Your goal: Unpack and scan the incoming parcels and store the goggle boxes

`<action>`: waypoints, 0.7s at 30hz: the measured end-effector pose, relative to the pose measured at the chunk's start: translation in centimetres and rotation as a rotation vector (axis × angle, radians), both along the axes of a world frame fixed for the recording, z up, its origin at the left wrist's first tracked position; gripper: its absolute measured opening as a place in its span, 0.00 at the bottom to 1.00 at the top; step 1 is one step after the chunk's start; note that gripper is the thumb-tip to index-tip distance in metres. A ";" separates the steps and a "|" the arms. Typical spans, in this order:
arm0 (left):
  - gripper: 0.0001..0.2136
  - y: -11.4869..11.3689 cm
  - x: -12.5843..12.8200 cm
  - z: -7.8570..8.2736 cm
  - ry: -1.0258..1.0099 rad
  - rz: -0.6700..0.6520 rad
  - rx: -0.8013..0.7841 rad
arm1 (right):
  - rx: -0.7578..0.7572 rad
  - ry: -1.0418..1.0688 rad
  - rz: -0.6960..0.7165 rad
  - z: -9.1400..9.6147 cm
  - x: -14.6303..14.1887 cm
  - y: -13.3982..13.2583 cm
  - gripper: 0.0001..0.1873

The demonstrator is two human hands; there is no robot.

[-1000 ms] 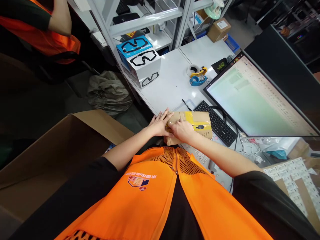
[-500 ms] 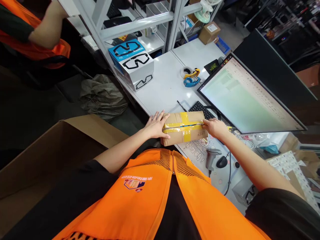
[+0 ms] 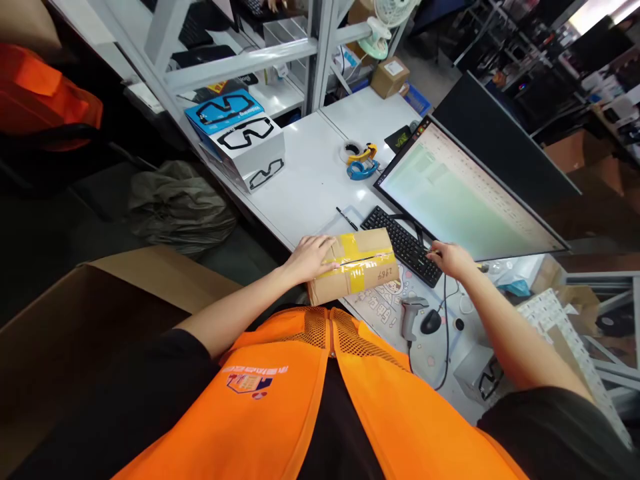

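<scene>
A cardboard box [image 3: 367,279] bound with yellow tape lies at the desk's front edge, with "2984" handwritten on its side. A thin dark slit runs along its taped seam. My left hand [image 3: 311,259] holds the box by its left end, fingers over the top. Off the box's right end, my right hand [image 3: 450,260] is closed above the right end of the black keyboard [image 3: 400,243]. Whatever its fingers pinch is too small to make out. Below that hand are a grey barcode scanner [image 3: 413,317] and a black mouse [image 3: 431,322].
A monitor [image 3: 470,193] stands behind the keyboard. Tape dispensers [image 3: 362,162] and boxes with goggles pictures [image 3: 250,147] sit further back on the desk. A large open carton [image 3: 165,277] is at my left. Another person's orange vest [image 3: 45,100] shows at the far left.
My right hand has left the box's right end and moved right, over the keyboard. My left hand has stayed on the box, its fingers now less spread. The view has shifted.
</scene>
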State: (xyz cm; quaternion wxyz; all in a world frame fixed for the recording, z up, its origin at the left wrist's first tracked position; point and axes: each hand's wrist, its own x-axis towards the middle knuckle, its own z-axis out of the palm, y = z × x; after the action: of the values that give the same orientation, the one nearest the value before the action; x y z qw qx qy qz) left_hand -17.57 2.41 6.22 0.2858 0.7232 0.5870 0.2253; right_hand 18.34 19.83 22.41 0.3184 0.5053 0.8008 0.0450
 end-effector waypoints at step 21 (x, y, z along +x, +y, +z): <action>0.26 2.4 0.1 4.0 0.393 -0.455 -0.073 | -0.347 0.878 -0.529 -5.6 1.6 -0.6 0.20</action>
State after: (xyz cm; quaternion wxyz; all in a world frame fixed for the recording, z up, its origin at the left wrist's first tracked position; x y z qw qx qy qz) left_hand -17.47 4.83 10.25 0.2356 0.8550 0.4619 -0.0102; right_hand 19.96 19.20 16.82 0.0328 0.6010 0.6996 -0.3850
